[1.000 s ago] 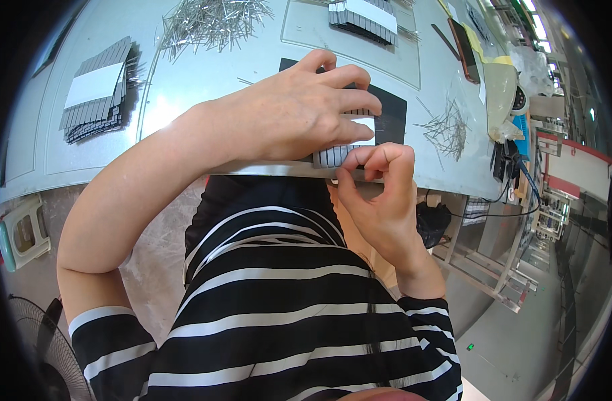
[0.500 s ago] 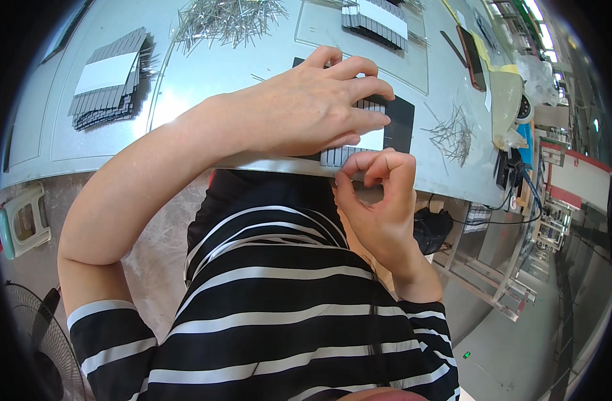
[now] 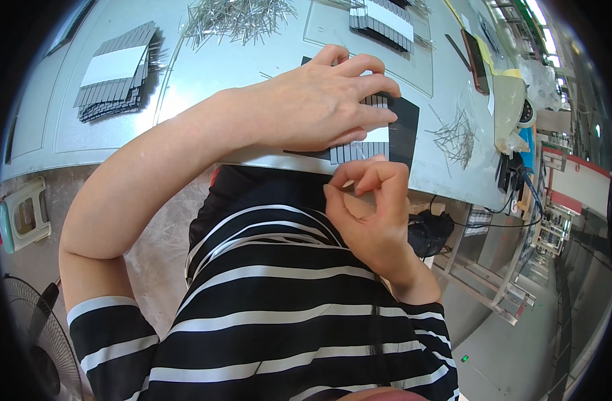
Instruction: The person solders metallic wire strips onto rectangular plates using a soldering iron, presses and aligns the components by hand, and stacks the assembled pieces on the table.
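Observation:
My left hand point(image 3: 313, 107) reaches across the table with its fingers spread and bent, resting over a small card of grey strips with a white band point(image 3: 359, 153). The hand hides much of that card. Beneath the card lies a black mat point(image 3: 404, 127). My right hand point(image 3: 376, 214) is just in front of the table edge, below the card and apart from it. Its thumb and index finger come together in a pinch; anything between them is too small to make out.
A stack of grey strip cards point(image 3: 112, 73) stands at left, another stack point(image 3: 383, 23) at the back. Thin metal pins lie in a large heap point(image 3: 239, 19) and a smaller pile point(image 3: 456, 137). At right are a phone point(image 3: 476, 63) and cables. A fan point(image 3: 42, 341) stands lower left.
My right hand has drawn back slightly from the card's near edge, toward my body and a little left. My left hand stays over the card.

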A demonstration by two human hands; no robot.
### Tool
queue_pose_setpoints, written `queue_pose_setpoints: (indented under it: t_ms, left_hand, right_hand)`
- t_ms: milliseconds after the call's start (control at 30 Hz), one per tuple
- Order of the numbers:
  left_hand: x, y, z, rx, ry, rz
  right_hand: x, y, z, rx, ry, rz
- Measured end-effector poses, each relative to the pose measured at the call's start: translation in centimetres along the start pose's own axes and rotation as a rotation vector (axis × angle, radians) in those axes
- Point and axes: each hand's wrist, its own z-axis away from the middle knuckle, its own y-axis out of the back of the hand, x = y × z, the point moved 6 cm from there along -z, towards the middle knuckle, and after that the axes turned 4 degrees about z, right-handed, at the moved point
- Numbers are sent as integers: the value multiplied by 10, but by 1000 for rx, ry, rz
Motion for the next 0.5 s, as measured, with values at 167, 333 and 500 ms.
queue_pose_setpoints:
  t_ms: [167,333,500]
  left_hand:
    - [-1,-1,-2,-9,19,24]
    - [-2,-1,0,10,32,-1]
    - [-2,-1,0,1,46,-12]
  right_hand:
    - [6,23,-6,174,-46,189]
    - [18,22,-5,163,-79,282]
    - [19,20,-1,152,-65,335]
